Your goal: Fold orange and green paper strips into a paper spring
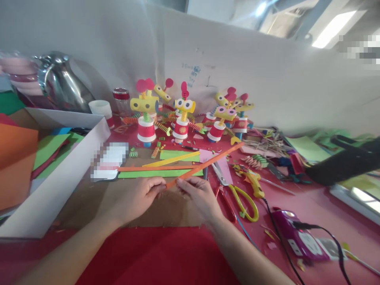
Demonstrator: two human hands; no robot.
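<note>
My left hand [139,196] and my right hand [200,196] meet over a brown cardboard sheet [166,209]. Both pinch the near end of a long orange paper strip [208,163] that slants up to the right. Beyond the hands lie a second orange strip [148,168], a yellow strip [172,159] and green paper strips [160,173]. Yellow-handled scissors [237,194] rest just right of my right hand.
Several paper-cup figures [181,118] with yellow heads stand at the back by the wall. A white box [63,170] of coloured paper sits at left, a steel jug [61,85] behind it. At right lie a yellow glue gun [252,180], a purple device [297,237] with a black cable, and paper scraps.
</note>
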